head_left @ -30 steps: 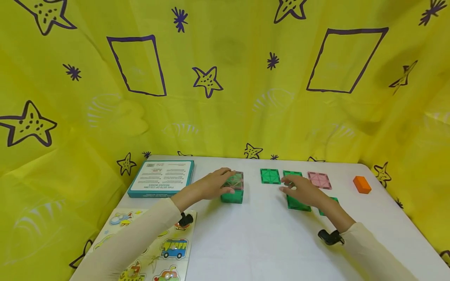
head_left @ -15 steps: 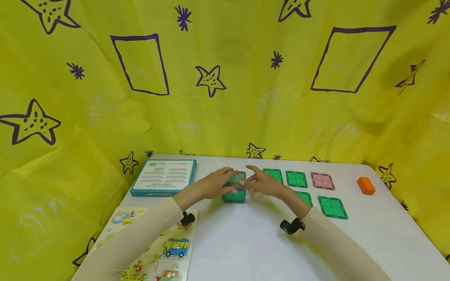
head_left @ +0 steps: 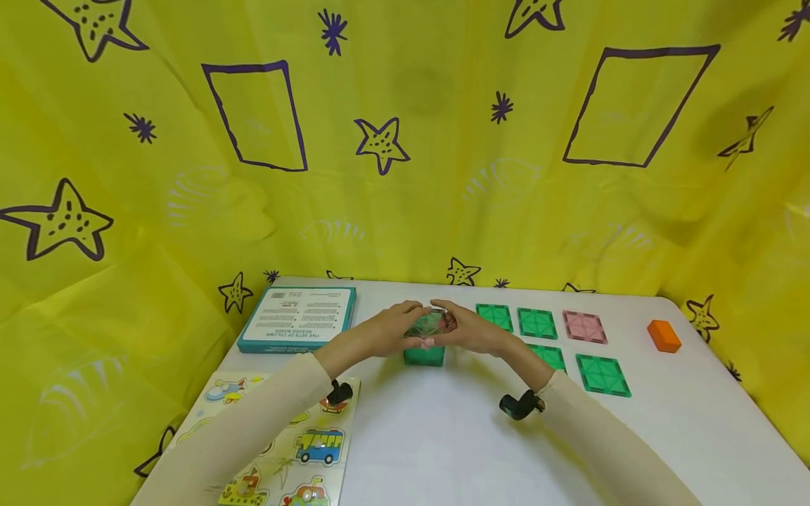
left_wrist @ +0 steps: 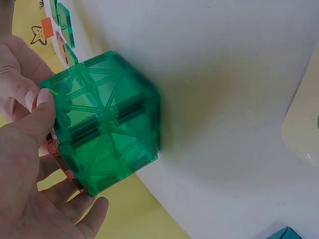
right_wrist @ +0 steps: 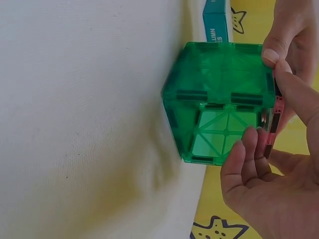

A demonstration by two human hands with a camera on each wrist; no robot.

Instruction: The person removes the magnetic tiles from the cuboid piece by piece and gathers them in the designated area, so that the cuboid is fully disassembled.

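A small cube [head_left: 424, 355] of see-through green magnetic tiles stands on the white table, with a pink tile [right_wrist: 275, 117] as its top. My left hand [head_left: 387, 330] grips it from the left, its thumb on the front face near the top edge and its fingers toward the back. From the right, my right hand [head_left: 471, 332] holds the same cube, its thumb meeting the left thumb at the upper front edge. In the right wrist view several curled right fingers [right_wrist: 249, 154] lie against a side face. The hands partly hide the top.
Loose green tiles [head_left: 537, 323] and a pink tile [head_left: 585, 327] lie flat to the right, with an orange block [head_left: 664, 336] beyond. At left are a teal-edged box [head_left: 297, 318] and a picture puzzle board [head_left: 342, 457]. A yellow curtain [head_left: 405, 211] hangs behind.
My right hand has moved left from the loose tiles to the cube and now holds its right side. My left hand has stayed on the cube.
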